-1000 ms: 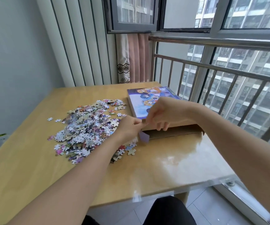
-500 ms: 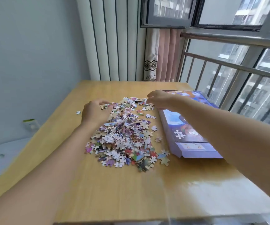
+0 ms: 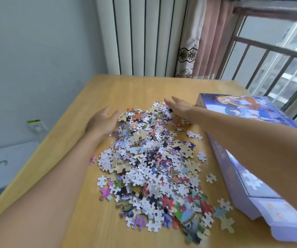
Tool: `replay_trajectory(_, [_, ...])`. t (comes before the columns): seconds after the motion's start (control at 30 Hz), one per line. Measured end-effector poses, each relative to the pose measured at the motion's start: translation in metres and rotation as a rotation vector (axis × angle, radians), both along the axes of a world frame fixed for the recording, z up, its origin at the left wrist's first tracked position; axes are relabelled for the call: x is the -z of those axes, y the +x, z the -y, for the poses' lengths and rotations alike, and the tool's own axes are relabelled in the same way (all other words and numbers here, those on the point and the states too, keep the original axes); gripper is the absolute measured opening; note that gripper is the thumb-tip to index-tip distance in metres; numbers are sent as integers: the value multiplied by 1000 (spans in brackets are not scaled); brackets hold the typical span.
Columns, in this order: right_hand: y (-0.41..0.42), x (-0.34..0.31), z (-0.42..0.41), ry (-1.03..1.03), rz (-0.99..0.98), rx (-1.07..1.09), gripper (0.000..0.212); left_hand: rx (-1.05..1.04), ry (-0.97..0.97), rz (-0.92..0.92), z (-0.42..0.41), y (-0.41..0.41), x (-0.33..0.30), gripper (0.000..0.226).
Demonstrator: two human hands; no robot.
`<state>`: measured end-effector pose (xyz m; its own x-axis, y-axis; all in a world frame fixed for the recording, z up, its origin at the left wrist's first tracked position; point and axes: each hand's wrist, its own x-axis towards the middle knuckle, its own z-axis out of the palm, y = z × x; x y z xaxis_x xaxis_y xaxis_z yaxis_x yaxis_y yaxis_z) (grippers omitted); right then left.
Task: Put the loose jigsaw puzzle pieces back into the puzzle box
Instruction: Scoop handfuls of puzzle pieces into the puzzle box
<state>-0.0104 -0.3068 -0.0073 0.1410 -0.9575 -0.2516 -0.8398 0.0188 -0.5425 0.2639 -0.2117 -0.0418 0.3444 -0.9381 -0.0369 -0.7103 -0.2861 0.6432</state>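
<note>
count: we see one puzzle box (image 3: pixel 247 145), one big pile of puzzle pieces (image 3: pixel 154 169) too many to count, and two hands.
pieces: small jigsaw bits, a mix of white, tan-backed and bright printed faces, heaped in the middle of the bench (image 3: pixel 129 86) with a few strays around the edges.
box: purple, with cartoon art on top, lying flat on the bench just right of the pile, its near end flap hanging open.
left hand (image 3: pixel 103 122): fingers spread and apart, holding nothing, touching the far-left edge of the pile.
right hand (image 3: pixel 178 106): also spread flat, nothing gripped, at the far-right edge of the pile, just beside the box's far corner.
layout: we have the pile's far end sitting between the two hands; the rest runs back toward us between the forearms.
</note>
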Motion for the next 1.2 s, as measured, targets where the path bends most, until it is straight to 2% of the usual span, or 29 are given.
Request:
replay_trajectory(0.07, [9, 0, 0, 18, 67, -125, 86, 122, -2, -38, -2, -9, 2, 71])
replay_trajectory(0.13, [18, 0, -5, -6, 26, -251, 84, 204, 0, -15, -5, -16, 4, 65])
replay_trajectory(0.23, [29, 2, -18, -64, 3, -357, 84, 231, -12, -36, -12, -20, 3, 62])
replay_trajectory(0.33, [33, 4, -37, -65, 44, -424, 89, 209, -47, -156, -30, -27, 3, 69])
replay_trajectory(0.53, [24, -9, -86, -8, 114, -443, 91, 210, -165, -358, -71, -40, -1, 67])
replay_trajectory(0.6, [21, -15, -95, 10, 109, -446, 93, 231, -174, -415, -77, -42, -1, 73])
replay_trajectory(0.67, [17, -22, -111, 38, 74, -475, 102, 252, -181, -435, -89, -43, 0, 75])
replay_trajectory(0.73, [16, -27, -122, 65, 16, -504, 112, 258, -194, -459, -93, -42, 1, 65])
replay_trajectory(0.87, [23, -27, -141, -25, -118, -594, 137, 273, -216, -478, -101, -41, -1, 48])
replay_trajectory(0.93, [26, -26, -146, -64, -123, -612, 142, 298, -213, -502, -105, -40, -3, 44])
replay_trajectory(1.1, [31, -25, -147, -137, -114, -495, 131, 399, -220, -512, -110, -41, -5, 31])
replay_trajectory(1.2, [31, -25, -151, -193, -82, -428, 121, 403, -254, -489, -112, -42, -6, 45])
